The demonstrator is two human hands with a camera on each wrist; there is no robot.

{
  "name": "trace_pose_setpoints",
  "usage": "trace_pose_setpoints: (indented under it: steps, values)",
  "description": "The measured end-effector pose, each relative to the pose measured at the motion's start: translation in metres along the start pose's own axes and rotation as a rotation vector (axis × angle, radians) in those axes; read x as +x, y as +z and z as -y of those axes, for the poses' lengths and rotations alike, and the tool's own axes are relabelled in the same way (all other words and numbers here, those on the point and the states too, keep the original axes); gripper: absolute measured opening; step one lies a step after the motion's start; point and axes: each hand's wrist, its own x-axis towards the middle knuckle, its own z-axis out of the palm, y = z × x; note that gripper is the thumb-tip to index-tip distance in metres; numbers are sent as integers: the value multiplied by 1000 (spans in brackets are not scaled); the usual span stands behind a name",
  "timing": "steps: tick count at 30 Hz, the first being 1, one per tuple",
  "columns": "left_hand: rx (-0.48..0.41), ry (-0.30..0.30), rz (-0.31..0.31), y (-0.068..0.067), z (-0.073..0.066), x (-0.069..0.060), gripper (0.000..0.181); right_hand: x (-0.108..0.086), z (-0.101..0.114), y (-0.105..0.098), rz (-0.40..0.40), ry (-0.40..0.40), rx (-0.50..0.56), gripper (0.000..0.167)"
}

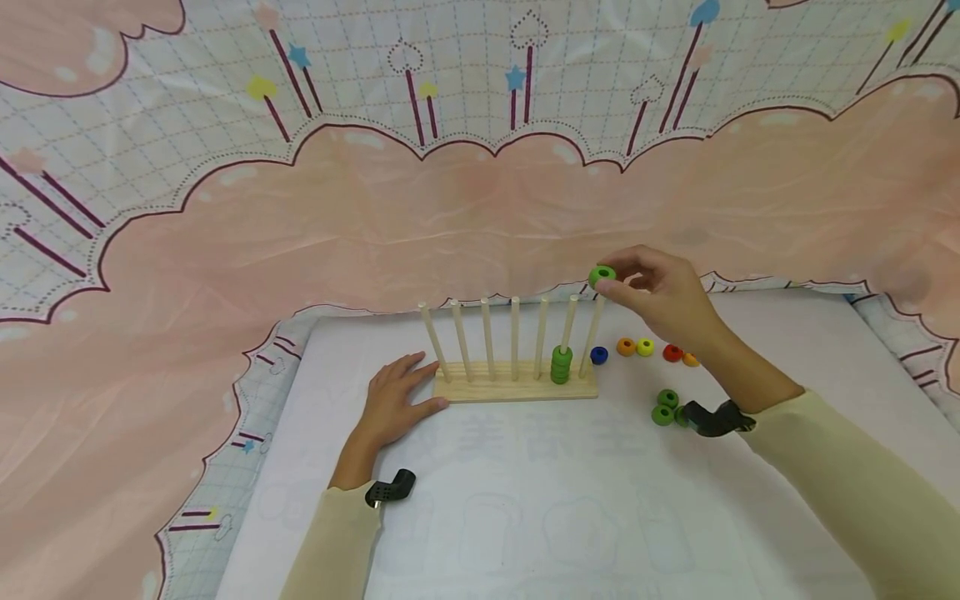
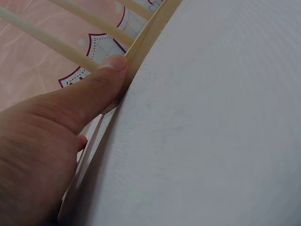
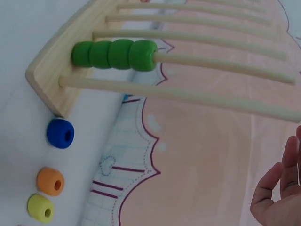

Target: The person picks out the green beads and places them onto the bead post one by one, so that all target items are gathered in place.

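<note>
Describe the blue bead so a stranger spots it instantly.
Find the wooden rack with seven pegs. Beside its right end, on the white table, sits the blue bead. It alone is blue; the next loose bead is orange.

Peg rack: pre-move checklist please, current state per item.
1. Base steadied: ok, left grip touches its left end.
2. Bead in hand: ok, right grip pinches a green bead.
3. Room above the green stack: ok, four beads, with bare peg above them.
4. Rightmost peg clear: ok, no beads on it.
5. Bead hole lined up with a peg: cannot tell; the head view shows the bead by the rightmost peg's top, but not the depth.
6. Right-wrist view of the held bead: not ok, bead is out of frame.
</note>
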Motion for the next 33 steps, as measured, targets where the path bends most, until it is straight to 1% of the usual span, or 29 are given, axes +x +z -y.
trace_pose_setpoints:
  steps: [6,10,16,24,33]
  values:
    - [-11,0,-1,1,1,0,71,2,3,13,58,-27,18,27]
    - [-6,-2,1,2,2,0,71,3,2,18,71,-47,9,26]
    - [-2,4,-5,3,3,0,72,4,0,22,80,-12,29,26]
    - [6,5,0,2,1,1,72,3,-3,28,106,14,28,28]
    - [12,-4,6,2,1,1,71,3,-4,29,110,-3,41,27]
